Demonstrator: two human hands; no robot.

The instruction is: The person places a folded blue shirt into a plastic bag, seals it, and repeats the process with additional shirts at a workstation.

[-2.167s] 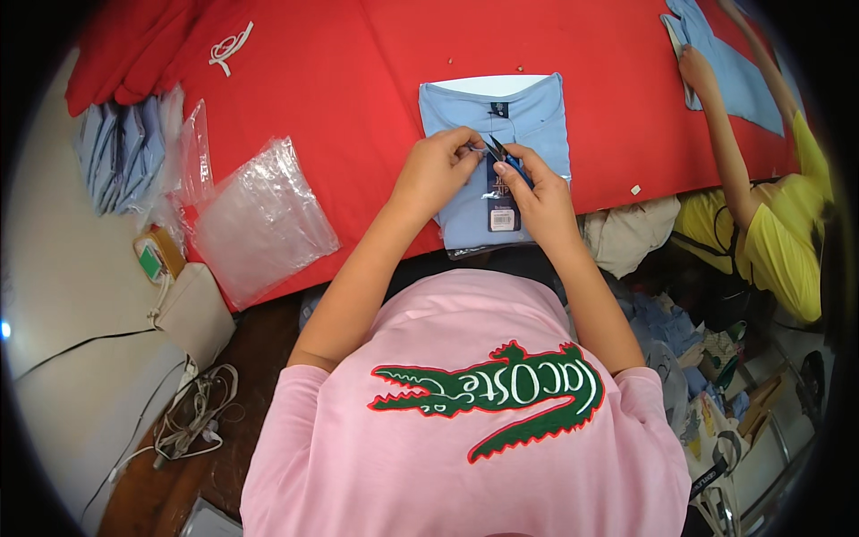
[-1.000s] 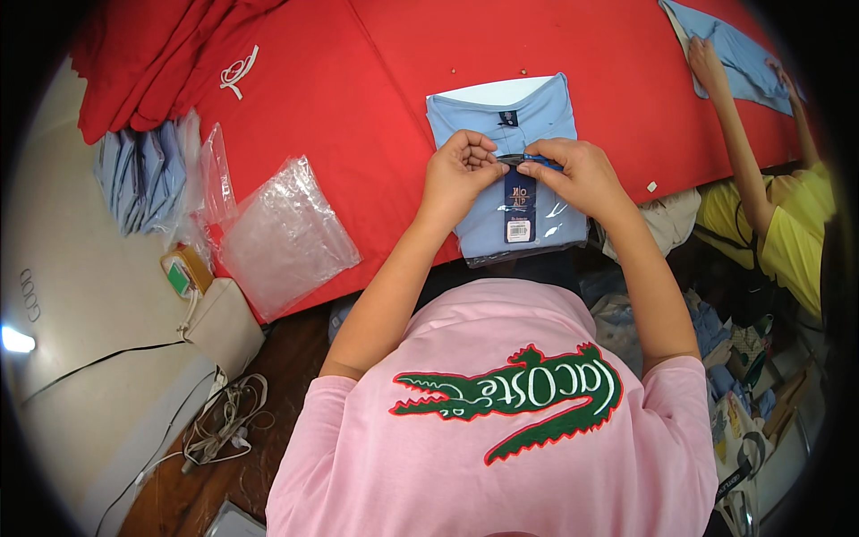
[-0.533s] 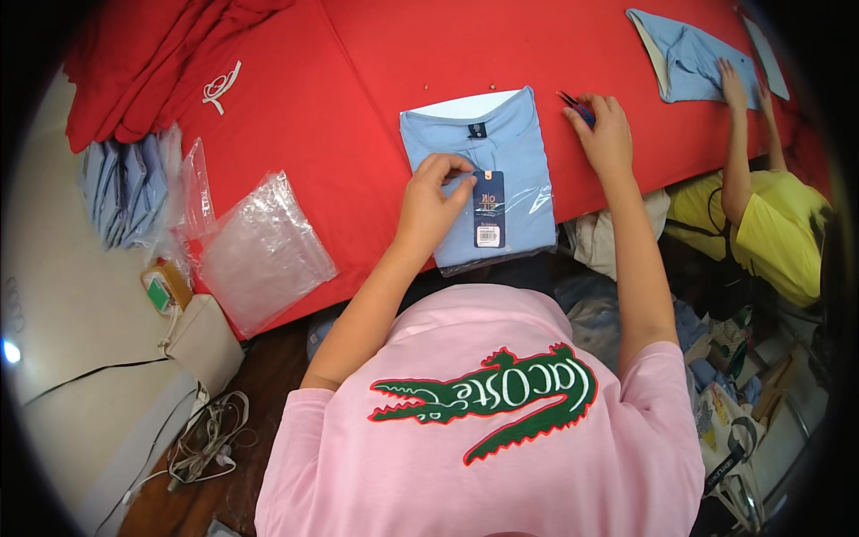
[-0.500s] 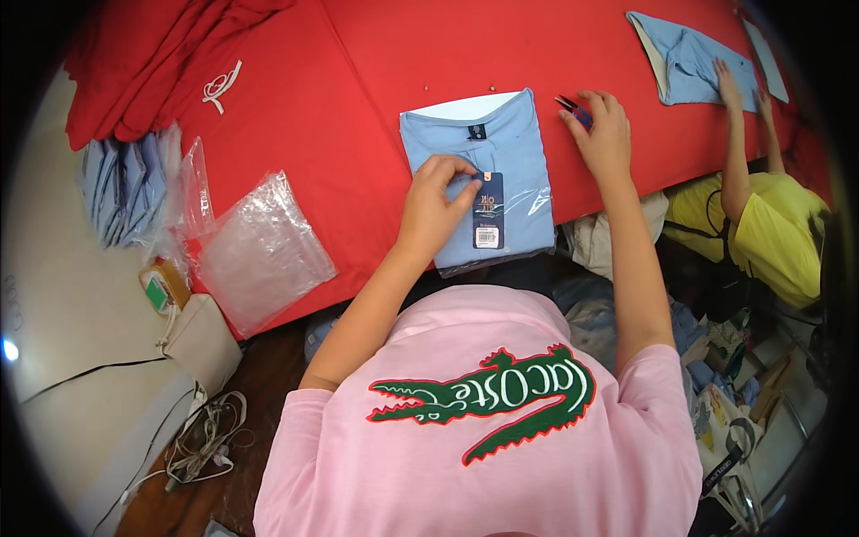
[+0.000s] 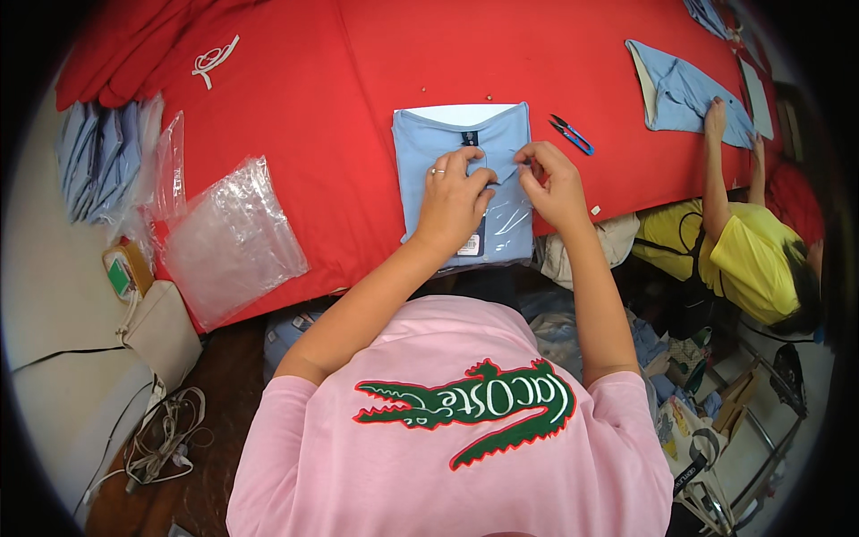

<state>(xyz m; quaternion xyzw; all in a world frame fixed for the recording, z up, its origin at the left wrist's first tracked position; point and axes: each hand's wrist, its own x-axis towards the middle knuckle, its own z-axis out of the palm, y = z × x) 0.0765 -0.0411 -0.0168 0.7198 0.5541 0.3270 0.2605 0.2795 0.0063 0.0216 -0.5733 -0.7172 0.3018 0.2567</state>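
Observation:
A folded light blue shirt (image 5: 416, 152) lies in front of me, its lower part inside a clear plastic bag (image 5: 514, 234). My left hand (image 5: 455, 201) rests over the shirt's front with fingers bent and pinched; what is between the fingertips is hidden. Beneath that hand the lower end of a dark hang tag with a white label (image 5: 472, 244) shows. At the shirt's right side my right hand (image 5: 557, 186) pinches the blue cloth, which rises in a small peak between the hands. Blue-handled thread snips (image 5: 573, 134) lie on the red cloth beyond my right hand.
Clear plastic bags (image 5: 237, 242) lie on the red-covered table (image 5: 349, 206) to the left, near hanging bagged blue shirts (image 5: 98, 166). Red fabric (image 5: 134, 49) is heaped at far left. At right, a person in yellow (image 5: 761, 259) handles another blue shirt (image 5: 676, 89).
My right hand has let go of the snips and moved left onto the shirt. The left hand has shifted up over the tag. The view has shifted slightly.

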